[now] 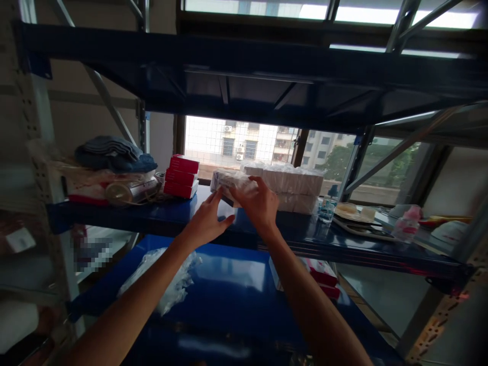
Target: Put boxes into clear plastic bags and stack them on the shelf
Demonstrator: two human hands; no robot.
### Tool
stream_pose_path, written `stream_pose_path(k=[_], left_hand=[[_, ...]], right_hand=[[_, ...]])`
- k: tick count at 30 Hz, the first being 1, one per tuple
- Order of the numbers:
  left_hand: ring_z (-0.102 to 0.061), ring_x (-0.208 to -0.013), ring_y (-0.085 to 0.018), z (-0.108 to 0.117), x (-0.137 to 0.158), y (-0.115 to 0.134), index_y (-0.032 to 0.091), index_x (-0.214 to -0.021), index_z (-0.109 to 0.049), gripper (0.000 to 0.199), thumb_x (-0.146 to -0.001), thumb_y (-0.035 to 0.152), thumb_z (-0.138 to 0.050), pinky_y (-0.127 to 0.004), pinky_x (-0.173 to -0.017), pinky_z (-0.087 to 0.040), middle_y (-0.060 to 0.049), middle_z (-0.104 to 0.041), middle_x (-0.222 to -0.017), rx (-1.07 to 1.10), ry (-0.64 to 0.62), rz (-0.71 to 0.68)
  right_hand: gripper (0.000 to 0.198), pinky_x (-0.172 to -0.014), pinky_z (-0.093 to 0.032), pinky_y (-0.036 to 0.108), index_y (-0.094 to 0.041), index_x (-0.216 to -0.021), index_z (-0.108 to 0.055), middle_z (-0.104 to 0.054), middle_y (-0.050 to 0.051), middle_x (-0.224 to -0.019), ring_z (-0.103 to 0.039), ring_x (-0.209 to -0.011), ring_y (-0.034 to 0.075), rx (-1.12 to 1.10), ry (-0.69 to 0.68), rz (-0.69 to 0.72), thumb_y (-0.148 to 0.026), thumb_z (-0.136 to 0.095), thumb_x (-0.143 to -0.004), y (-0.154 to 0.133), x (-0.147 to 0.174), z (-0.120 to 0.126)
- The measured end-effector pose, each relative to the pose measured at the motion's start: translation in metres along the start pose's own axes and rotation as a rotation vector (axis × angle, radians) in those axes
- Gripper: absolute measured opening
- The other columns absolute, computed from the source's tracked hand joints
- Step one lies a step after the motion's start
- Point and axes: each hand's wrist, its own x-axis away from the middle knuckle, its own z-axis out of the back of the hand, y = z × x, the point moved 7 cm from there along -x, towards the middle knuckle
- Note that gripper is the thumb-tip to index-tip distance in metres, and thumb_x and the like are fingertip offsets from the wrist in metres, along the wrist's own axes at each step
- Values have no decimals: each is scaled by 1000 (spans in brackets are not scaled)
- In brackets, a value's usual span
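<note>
A small box-shaped pack wrapped in clear plastic (224,178) is at the front of the middle blue shelf, its wrapping loose on top. My right hand (263,203) grips it from the right, with the thumb in front and a finger bent over the top. My left hand (208,218) touches its lower front with the fingertips; those fingers are stretched out and the thumb stands apart. Just behind and to the right is a stacked row of white packs in clear plastic (295,185). Red and white boxes (181,177) are stacked to the left.
Left on the shelf (290,223) are folded blue cloth (114,152) and a metal cylinder (131,190). A glass (327,209), a tray (366,229) and a pink-topped bottle (407,223) stand right. Crumpled plastic (171,284) and red boxes (322,272) lie below. A blue beam (244,61) crosses overhead.
</note>
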Motion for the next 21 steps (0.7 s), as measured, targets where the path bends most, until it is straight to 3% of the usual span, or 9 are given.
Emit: stream_pose_path(k=[4,6,8,11,16,21], left_hand=[[-71,-116,-34,-28,-24,-33,15,-138,-59,63,-86,49,-70,-39,-95,-57,-16,-75,-119,-59,-272,241],[-74,-106,-34,-32,-35,-45,16,-121,-69,52,-83,50,-72,-35,-85,-58,-15,-78,-106,-107,-344,275],[-74,-103,-34,-33,-45,-55,15,-112,-73,47,-80,49,-76,-33,-81,-57,-16,-78,-103,-129,-351,268],[-75,-101,-31,-34,-61,-69,15,-110,-73,44,-78,46,-78,-30,-78,-57,-15,-78,-108,-117,-325,263],[-76,-92,-23,-44,-84,-82,17,-115,-73,39,-80,33,-77,-24,-73,-56,-9,-80,-102,-82,-323,273],[-75,-90,-25,-53,-106,-90,13,-108,-75,37,-73,25,-79,-24,-69,-55,-10,-80,-96,-102,-314,292]], right_hand=[[63,-84,-52,38,-22,-131,-60,-76,14,-107,-73,-101,32,266,-183,81,-66,-72,-87,-4,-10,-52],[58,-84,-51,37,-21,-133,-57,-75,15,-107,-73,-101,31,349,-302,109,-64,-63,-95,-1,-7,-71],[51,-83,-51,37,-23,-135,-57,-74,16,-109,-73,-101,31,408,-350,139,-61,-55,-101,2,-3,-77],[41,-83,-52,35,-25,-135,-60,-67,16,-120,-70,-106,31,436,-310,181,-49,-60,-101,2,-3,-74],[46,-86,-52,33,-22,-139,-59,-65,15,-124,-69,-105,28,318,-297,159,-27,-69,-94,14,-11,-77],[57,-98,-50,34,-16,-147,-55,-70,15,-122,-68,-113,28,189,-359,108,-31,-67,-94,30,-19,-89]])
